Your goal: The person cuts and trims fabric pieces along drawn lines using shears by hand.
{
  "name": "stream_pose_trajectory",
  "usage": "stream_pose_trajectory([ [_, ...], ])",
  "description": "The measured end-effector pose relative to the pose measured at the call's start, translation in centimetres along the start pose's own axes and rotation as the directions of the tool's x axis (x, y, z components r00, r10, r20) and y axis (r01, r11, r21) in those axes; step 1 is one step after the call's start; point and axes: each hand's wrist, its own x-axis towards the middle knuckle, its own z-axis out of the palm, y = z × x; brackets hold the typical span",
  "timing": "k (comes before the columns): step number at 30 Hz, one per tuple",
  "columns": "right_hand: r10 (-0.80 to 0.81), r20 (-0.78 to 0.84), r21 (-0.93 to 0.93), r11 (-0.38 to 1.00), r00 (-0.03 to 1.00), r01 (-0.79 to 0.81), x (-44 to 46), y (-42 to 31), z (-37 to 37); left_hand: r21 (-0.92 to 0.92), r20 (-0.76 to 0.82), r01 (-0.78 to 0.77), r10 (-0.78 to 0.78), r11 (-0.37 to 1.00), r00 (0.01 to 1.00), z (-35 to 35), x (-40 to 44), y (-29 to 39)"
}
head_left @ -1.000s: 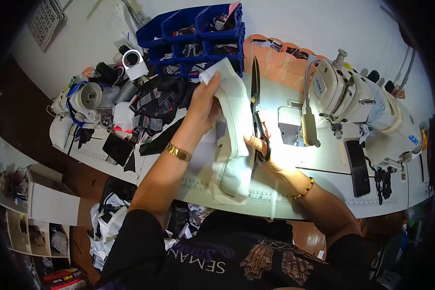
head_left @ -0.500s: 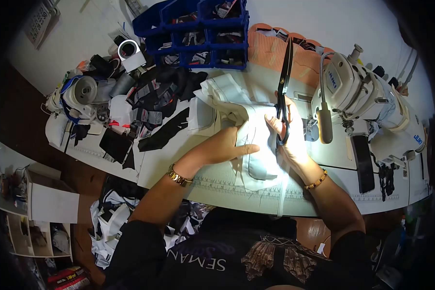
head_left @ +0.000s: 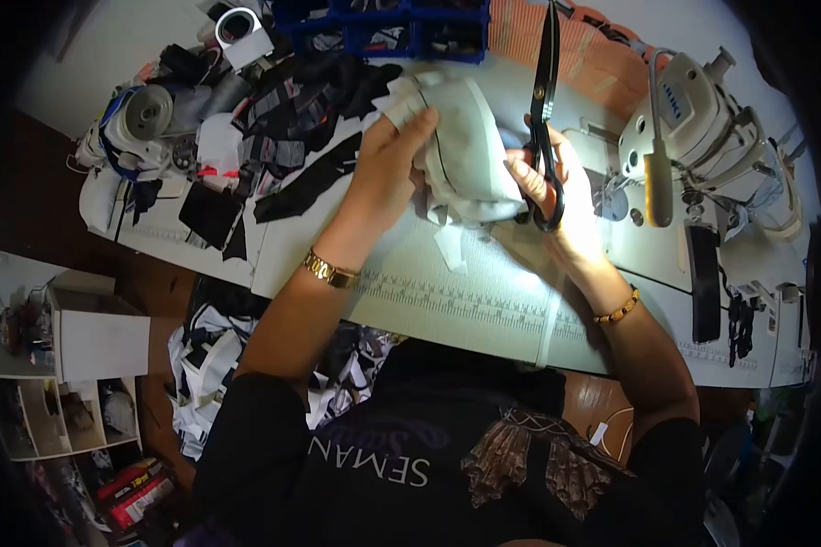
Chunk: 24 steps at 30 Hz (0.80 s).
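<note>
My left hand (head_left: pixel 394 164) grips the upper left part of a folded pale fabric piece (head_left: pixel 470 146), thumb on top. Dark stitch lines run along the fabric. Black-handled scissors (head_left: pixel 545 100) are in my right hand (head_left: pixel 561 196), their blades pointing up and away and looking closed. The fingertips of my right hand reach the fabric's right edge. A small pale scrap (head_left: pixel 450 249) hangs below the fabric over the table (head_left: pixel 420 305), which has a printed ruler strip.
A white sewing machine (head_left: pixel 702 128) with a lamp (head_left: pixel 659 187) stands at the right, a black phone-like object (head_left: pixel 703 283) near it. Blue bins (head_left: pixel 410 32) and an orange striped organiser (head_left: pixel 575 59) are behind. Dark fabric pieces (head_left: pixel 292 118) lie at the left.
The fabric has been turned and lifted; my left hand moved from its lower part to its upper left. The scissors stayed in my right hand. The view has shifted downward.
</note>
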Motion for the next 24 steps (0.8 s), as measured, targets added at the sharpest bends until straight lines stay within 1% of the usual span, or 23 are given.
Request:
stream_pose_trajectory([
  [2,0.003,0.016,-0.013,1.000,1.000,-0.003,-0.1,0.1,0.1,-0.021,-0.037,-0.009,0.008,1.000,0.999,-0.1,0.2,-0.1],
  [3,-0.007,0.016,-0.025,1.000,1.000,0.008,0.0,0.3,0.1,-0.039,-0.021,-0.029,0.029,0.999,0.999,-0.3,0.2,-0.2],
  [6,-0.031,0.027,-0.042,0.999,0.999,0.032,-0.1,0.8,0.1,-0.062,-0.045,-0.070,0.067,0.996,0.997,-0.1,0.2,-0.5],
  [11,-0.021,0.047,-0.055,0.998,0.999,0.023,-0.2,0.5,0.3,-0.065,-0.060,-0.073,0.069,0.995,0.996,-0.2,0.2,-0.5],
  [14,0.047,0.049,-0.044,0.998,0.998,-0.045,-0.4,0.3,0.4,-0.077,-0.053,-0.081,0.077,0.994,0.996,-0.1,0.1,-0.5],
  [18,0.021,0.057,-0.031,0.999,0.998,-0.019,-0.4,0.2,0.3,-0.081,-0.024,-0.084,0.082,0.993,0.996,-0.3,0.3,-0.8],
  [24,0.025,0.055,-0.024,0.999,0.998,-0.024,-0.5,-0.4,0.4,-0.087,-0.038,-0.086,0.083,0.993,0.996,0.2,0.2,-0.3],
])
